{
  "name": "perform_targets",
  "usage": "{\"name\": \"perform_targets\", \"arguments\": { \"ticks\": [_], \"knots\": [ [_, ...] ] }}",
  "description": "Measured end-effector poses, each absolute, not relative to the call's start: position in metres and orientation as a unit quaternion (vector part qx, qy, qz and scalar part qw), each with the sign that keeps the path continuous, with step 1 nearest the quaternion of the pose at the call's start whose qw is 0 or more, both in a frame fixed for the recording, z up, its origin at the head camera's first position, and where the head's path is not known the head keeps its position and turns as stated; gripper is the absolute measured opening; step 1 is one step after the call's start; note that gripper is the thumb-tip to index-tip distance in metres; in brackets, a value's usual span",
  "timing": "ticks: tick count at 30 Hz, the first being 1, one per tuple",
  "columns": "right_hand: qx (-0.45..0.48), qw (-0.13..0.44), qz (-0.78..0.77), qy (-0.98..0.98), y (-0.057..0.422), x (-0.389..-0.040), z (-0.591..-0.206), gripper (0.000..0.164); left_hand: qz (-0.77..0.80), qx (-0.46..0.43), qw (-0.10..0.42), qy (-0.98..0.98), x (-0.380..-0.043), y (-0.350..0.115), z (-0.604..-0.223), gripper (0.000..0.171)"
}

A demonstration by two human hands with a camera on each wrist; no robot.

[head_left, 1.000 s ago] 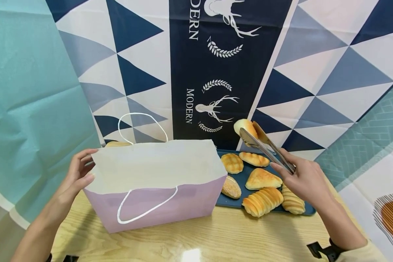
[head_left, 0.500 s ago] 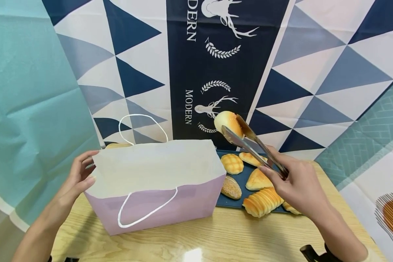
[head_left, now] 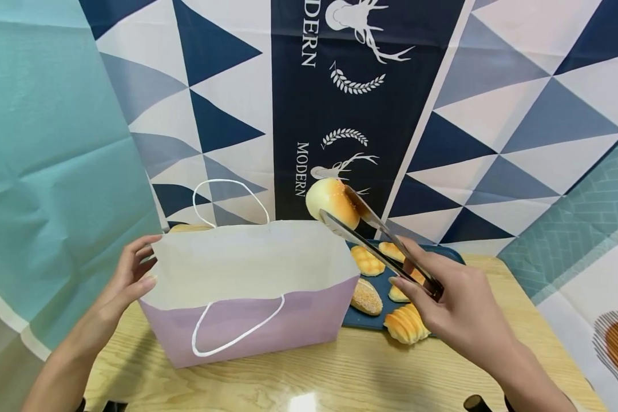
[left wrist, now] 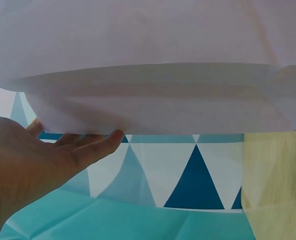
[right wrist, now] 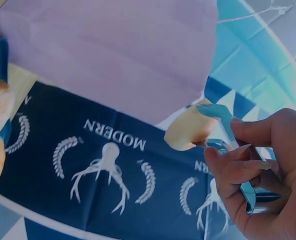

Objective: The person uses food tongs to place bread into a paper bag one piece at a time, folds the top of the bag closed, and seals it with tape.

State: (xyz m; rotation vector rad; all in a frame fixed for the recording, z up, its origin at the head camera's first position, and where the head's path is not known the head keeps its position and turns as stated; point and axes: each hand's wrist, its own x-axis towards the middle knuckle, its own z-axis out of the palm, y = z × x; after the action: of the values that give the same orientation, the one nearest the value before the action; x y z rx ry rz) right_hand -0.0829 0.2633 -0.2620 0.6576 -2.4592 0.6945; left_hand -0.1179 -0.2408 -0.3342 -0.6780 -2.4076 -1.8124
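Note:
My right hand (head_left: 458, 297) grips metal tongs (head_left: 376, 240), thumb on one side and fingers round the other. Between the tong tips a round golden bun (head_left: 329, 200) is pinched, above the back right rim of a lilac paper bag (head_left: 247, 332). In the right wrist view, the bun (right wrist: 188, 130) appears beside the bag's wall. The bag stands upright and open-topped, its two white cord handles spread. My left hand (head_left: 121, 286) touches the bag's left side near the rim with fingers and thumb spread. In the left wrist view, its fingertips (left wrist: 115, 140) meet the paper.
A dark blue tray (head_left: 360, 319) right of the bag bears several breads, including a sugared oval roll (head_left: 367, 297) and a ridged roll (head_left: 405, 324). My right hand and the tongs hide part of it. A patterned cloth (head_left: 226, 86) hangs behind the wooden table (head_left: 268, 383).
My right hand has carried the bun in the tongs leftward, from over the tray to the bag's back right corner. My left hand has stayed at the bag's side.

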Motion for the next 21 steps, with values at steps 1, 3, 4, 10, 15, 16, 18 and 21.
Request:
{"name": "perform_targets", "arguments": {
  "ticks": [1,3,4,10,15,16,18,21],
  "knots": [
    [0.245,0.248,0.255,-0.902,0.261,-0.082,-0.261,0.064,-0.587,-0.22,0.026,-0.779,-0.118,-0.241,-0.334,0.064],
    [0.255,0.246,0.253,-0.9,0.257,-0.08,-0.26,0.066,-0.587,-0.222,0.027,-0.778,-0.118,-0.241,-0.333,0.064],
    [0.259,0.245,0.251,-0.9,0.256,-0.079,-0.26,0.068,-0.587,-0.223,0.027,-0.778,-0.118,-0.241,-0.333,0.064],
    [0.278,0.233,0.24,-0.9,0.247,-0.073,-0.262,0.072,-0.592,-0.229,0.025,-0.772,-0.117,-0.241,-0.332,0.064],
    [0.282,0.226,0.235,-0.902,0.242,-0.073,-0.264,0.074,-0.59,-0.236,0.025,-0.771,-0.116,-0.239,-0.331,0.064],
    [0.283,0.223,0.235,-0.903,0.242,-0.073,-0.264,0.073,-0.589,-0.236,0.025,-0.772,-0.116,-0.238,-0.331,0.064],
    [0.283,0.217,0.231,-0.905,0.24,-0.073,-0.264,0.071,-0.587,-0.236,0.025,-0.774,-0.116,-0.238,-0.331,0.064],
    [0.284,0.205,0.228,-0.908,0.239,-0.073,-0.264,0.066,-0.586,-0.232,0.022,-0.776,-0.115,-0.238,-0.33,0.064]
  ]
}}
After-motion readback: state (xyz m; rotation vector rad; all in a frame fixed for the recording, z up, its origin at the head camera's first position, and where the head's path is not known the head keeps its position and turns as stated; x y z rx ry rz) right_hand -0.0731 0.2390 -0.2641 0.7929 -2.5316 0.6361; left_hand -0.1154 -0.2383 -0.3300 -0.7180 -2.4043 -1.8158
